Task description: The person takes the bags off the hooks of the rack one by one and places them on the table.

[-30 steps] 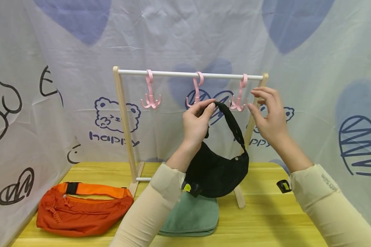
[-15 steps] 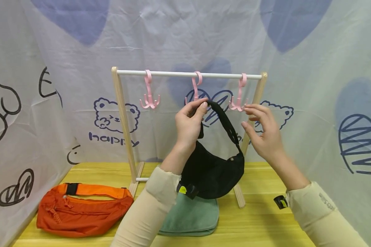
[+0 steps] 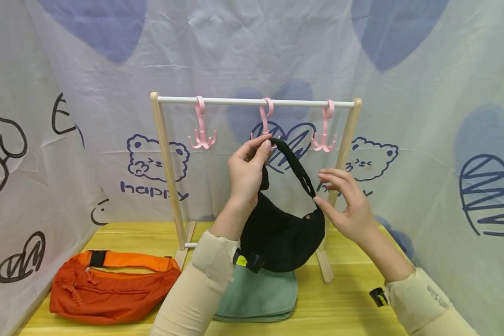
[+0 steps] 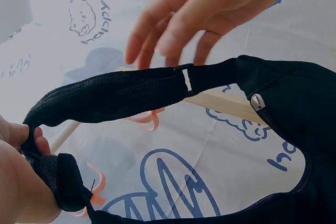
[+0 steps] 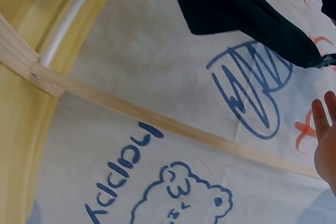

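Note:
A black bag (image 3: 283, 240) hangs by its strap (image 3: 291, 161) in front of the rack. My left hand (image 3: 244, 177) pinches the top of that strap between thumb and fingers. Beside the strap's lower right end is my right hand (image 3: 347, 207), fingers spread apart and thumb tip right at the strap. The left wrist view shows the strap's buckle (image 4: 186, 80) and a zipper pull (image 4: 257, 102) on the bag, with the right hand (image 4: 210, 17) close by. At the edge of the right wrist view, the right hand (image 5: 326, 153) holds nothing.
Behind the bag stands a wooden rack (image 3: 165, 163) with a white bar (image 3: 235, 101). Three pink hooks hang from it: left (image 3: 200, 123), middle (image 3: 265, 116) and right (image 3: 325, 126). An orange waist bag (image 3: 113, 291) and a folded green cloth item (image 3: 262, 298) lie on the yellow table (image 3: 353, 289).
My left hand has moved left with the black bag. The right hand has come down from beside the right hook to the strap's lower right end.

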The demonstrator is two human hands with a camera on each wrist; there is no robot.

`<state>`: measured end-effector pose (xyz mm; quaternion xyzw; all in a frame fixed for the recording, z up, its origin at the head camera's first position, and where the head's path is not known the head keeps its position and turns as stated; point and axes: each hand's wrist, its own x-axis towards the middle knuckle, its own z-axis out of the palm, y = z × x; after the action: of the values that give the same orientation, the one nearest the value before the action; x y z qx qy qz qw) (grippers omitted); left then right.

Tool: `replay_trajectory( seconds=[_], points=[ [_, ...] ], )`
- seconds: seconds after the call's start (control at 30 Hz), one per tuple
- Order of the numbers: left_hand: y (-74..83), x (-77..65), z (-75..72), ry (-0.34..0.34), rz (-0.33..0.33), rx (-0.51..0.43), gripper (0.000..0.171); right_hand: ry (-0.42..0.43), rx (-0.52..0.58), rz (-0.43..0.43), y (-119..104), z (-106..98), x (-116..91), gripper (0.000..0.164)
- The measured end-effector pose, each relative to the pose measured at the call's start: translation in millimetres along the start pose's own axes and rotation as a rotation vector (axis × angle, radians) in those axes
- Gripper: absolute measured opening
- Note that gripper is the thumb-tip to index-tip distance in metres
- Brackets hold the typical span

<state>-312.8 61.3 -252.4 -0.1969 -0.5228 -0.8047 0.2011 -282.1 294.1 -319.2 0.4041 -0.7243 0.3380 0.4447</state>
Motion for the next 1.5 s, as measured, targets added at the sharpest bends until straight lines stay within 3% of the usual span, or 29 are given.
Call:
replay_trajectory(
  seconds=[0.27,0.47,0.67,1.07,1.5],
  points=[
    [3.0,-0.1,-5.2,0.002,0.011,-0.01,0.022,-0.046,0.012,0.054,-5,13,-27,0.066],
    [1.9,-0.1,-10.3,0.018,0.012,-0.021,0.022,-0.055,0.066,0.1,-9,21,-42,0.061],
    [2.7,0.0,-14.4,0.027,0.005,-0.025,0.023,-0.029,0.079,0.131,-11,28,-52,0.077],
    [1.8,-1.1,-27.1,0.04,-0.007,0.015,0.023,0.05,0.074,0.162,-12,33,-57,0.062],
    [-2.9,-3.5,-52.9,0.047,-0.008,0.104,0.022,0.136,0.129,0.211,-18,35,-58,0.055]
  ],
)
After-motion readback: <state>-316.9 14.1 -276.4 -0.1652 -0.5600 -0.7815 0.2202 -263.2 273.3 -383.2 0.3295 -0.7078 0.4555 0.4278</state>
